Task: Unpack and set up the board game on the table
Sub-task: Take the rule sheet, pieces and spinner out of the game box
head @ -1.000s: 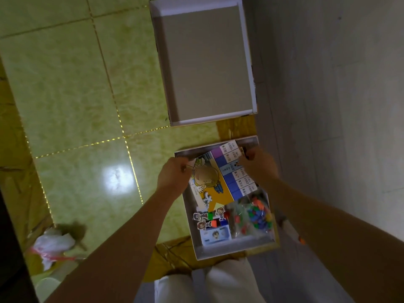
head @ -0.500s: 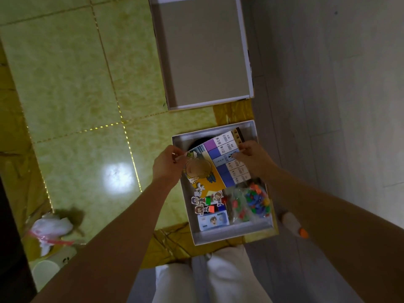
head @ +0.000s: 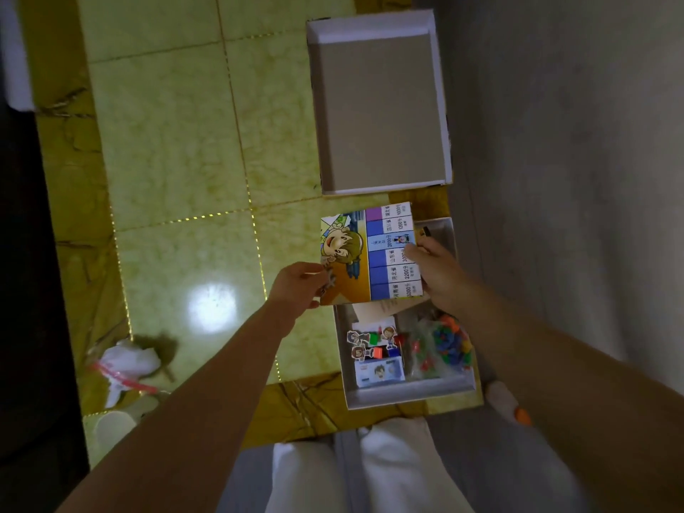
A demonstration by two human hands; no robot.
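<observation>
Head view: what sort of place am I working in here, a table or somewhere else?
Probably an indoor floor at home, not a tabletop: glossy green floor tiles with gold grout lines, the game box and its lid lying on them, and a crumpled white bag nearby.

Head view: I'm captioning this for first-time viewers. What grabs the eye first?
The bright folded game board, gripped at its edges by the left hand and right hand, above the far end of the open box. Nearer, a bag of coloured pieces lies in the box; the empty lid sits beyond on the tiles.
</observation>
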